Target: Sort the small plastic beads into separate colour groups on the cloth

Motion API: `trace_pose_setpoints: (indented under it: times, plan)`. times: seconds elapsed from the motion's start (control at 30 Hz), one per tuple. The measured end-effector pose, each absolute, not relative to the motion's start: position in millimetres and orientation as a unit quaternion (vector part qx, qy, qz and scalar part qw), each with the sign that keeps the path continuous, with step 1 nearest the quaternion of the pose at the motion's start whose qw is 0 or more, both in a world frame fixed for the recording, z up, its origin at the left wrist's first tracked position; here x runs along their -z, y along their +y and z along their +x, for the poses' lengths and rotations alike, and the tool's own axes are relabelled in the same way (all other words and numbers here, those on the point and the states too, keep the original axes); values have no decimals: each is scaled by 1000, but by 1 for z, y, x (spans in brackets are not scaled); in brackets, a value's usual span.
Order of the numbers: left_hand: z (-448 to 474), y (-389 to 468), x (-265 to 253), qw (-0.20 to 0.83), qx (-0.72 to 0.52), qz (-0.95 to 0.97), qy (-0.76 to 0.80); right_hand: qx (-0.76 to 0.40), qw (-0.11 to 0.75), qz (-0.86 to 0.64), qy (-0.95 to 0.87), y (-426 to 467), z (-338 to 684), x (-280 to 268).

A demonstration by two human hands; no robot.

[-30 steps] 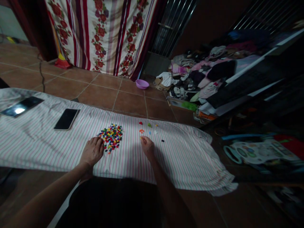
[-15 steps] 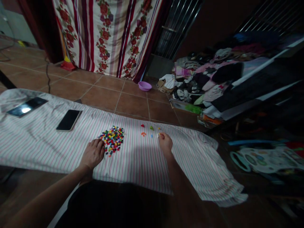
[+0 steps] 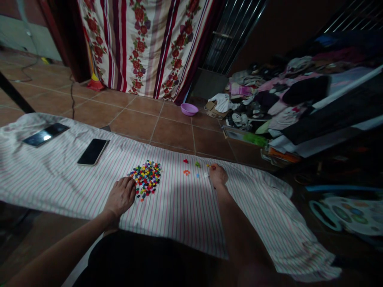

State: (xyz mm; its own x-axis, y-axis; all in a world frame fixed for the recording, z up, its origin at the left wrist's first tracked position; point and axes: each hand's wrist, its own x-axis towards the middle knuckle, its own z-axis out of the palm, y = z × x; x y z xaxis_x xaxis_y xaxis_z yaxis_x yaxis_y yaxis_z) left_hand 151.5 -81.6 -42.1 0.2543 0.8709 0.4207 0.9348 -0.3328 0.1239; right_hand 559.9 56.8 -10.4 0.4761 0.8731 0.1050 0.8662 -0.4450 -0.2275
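My left hand [image 3: 121, 195] rests palm down on the striped cloth [image 3: 179, 207], its fingers stretched out against the near left edge of a pile of small multicoloured pieces [image 3: 147, 177]. To the right of the pile, my right hand [image 3: 218, 174] is closed in a pinch beside some tiny yellow pieces [image 3: 208, 165]; whatever its fingertips hold is too small to name. Small groups sorted by colour lie left of that hand: red [image 3: 186, 161], green [image 3: 197, 164], orange [image 3: 186, 172], blue [image 3: 198, 175] and white [image 3: 206, 175].
Two dark-screened phones, one nearer [image 3: 93, 152] and one farther [image 3: 46, 134], lie at the left of the cloth. Beyond, a purple basin [image 3: 189, 109] stands on the tiled floor. Clothes [image 3: 269, 91] are heaped at the back right.
My right hand has shifted from the white group up to the yellow one. The left hand stays by the pile. The whole view has swung slightly left.
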Motion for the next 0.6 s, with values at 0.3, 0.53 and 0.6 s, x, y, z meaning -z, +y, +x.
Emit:
trace_pose_setpoints:
  times: [0.3, 0.53, 0.6]
  plan:
    - [152, -82, 42, 73, 208, -788, -575, -42, 94, -848, -520, 67, 566, 20]
    - [154, -83, 38, 60, 208, -785, -581, -14, 155, -840, -520, 60, 565, 17]
    - [154, -82, 37, 51, 209, -782, -585, 26, 213, -823, -526, 58, 559, 13]
